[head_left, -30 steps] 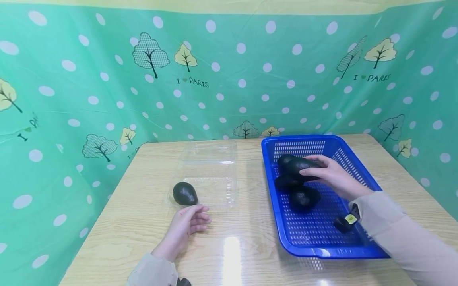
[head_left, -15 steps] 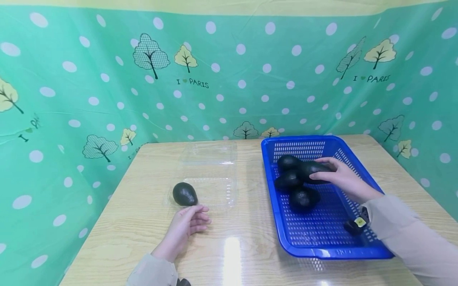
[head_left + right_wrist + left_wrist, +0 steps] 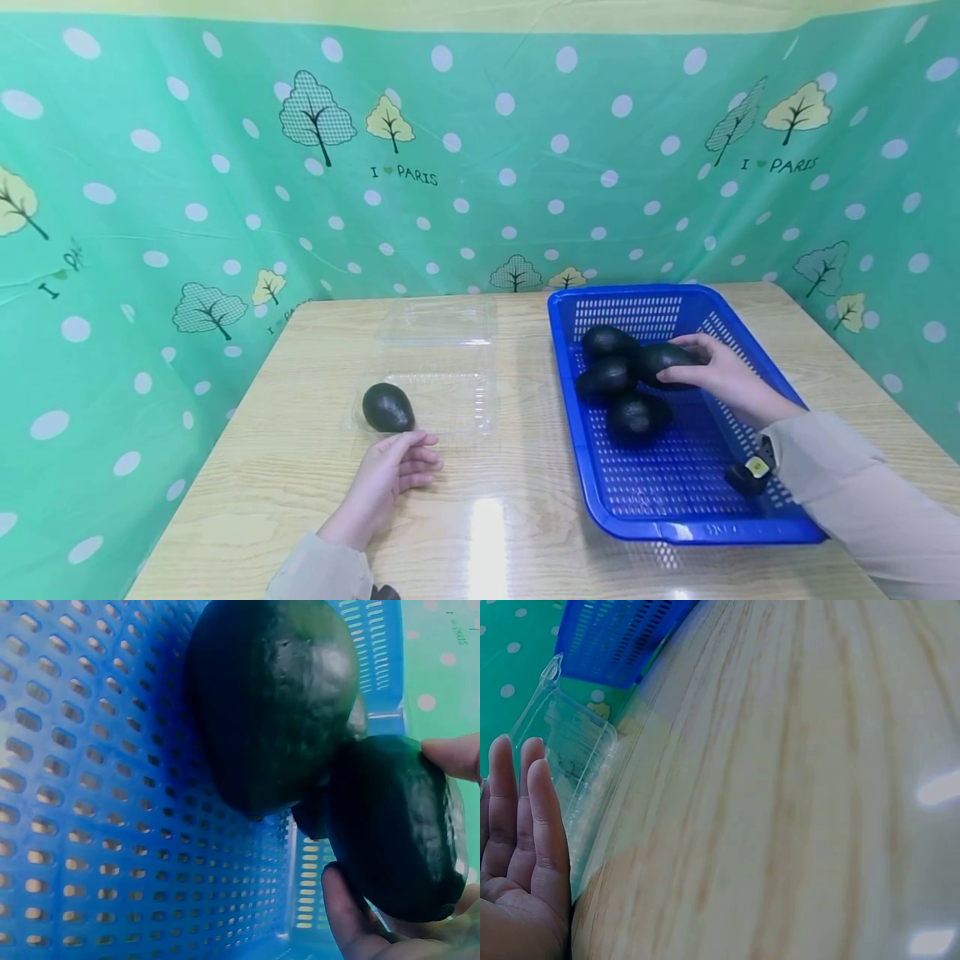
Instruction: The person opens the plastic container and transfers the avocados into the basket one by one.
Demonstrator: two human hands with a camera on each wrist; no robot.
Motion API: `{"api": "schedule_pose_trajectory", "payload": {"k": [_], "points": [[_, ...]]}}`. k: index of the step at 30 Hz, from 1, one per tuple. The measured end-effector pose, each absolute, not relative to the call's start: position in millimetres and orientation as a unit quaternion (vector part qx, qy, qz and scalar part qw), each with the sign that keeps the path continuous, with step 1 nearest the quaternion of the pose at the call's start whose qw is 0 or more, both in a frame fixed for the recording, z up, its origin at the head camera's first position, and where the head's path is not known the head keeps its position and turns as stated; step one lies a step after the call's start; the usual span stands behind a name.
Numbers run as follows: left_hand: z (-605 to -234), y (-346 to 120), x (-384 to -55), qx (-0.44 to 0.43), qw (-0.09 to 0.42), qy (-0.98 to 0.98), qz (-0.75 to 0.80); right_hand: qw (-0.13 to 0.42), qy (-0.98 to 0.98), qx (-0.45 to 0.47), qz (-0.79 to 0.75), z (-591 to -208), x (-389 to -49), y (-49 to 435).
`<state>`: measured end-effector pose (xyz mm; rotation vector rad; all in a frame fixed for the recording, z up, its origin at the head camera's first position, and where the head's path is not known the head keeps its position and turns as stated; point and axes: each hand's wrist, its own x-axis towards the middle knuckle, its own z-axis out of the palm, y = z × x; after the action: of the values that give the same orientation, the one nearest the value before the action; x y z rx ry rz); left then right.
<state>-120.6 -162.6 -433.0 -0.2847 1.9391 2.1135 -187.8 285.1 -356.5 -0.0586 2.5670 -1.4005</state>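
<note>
In the head view my right hand (image 3: 727, 379) is inside the blue basket (image 3: 576, 450), gripping a dark green avocado (image 3: 666, 365). The right wrist view shows thumb and fingers on opposite sides of that avocado (image 3: 394, 832), with another avocado (image 3: 274, 697) close beside it. Several avocados sit at the basket's left side, one of them the nearest avocado (image 3: 637, 417). My left hand (image 3: 384, 473) lies by the near edge of a clear plastic clamshell box (image 3: 450, 404), fingers relaxed and holding nothing. One avocado (image 3: 387, 407) sits at the left of that box, just beyond the left hand.
The clamshell's lid (image 3: 438, 321) lies folded back behind its base. Light wood table (image 3: 525, 500) runs between the box and the basket. A green dotted curtain (image 3: 480, 167) hangs behind and along both sides.
My right hand has shifted to the right within the basket, carrying its avocado away from the ones at the left, which now show more. My left hand has stayed put.
</note>
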Motion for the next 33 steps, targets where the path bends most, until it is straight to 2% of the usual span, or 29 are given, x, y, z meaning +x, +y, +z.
{"api": "schedule_pose_trajectory", "payload": {"k": [33], "points": [[-437.4,-163.6,-123.9,-0.1,0.125,0.657,0.737,0.115,0.91,-0.01,-0.399,-376.1,-197.5,291.8]]}}
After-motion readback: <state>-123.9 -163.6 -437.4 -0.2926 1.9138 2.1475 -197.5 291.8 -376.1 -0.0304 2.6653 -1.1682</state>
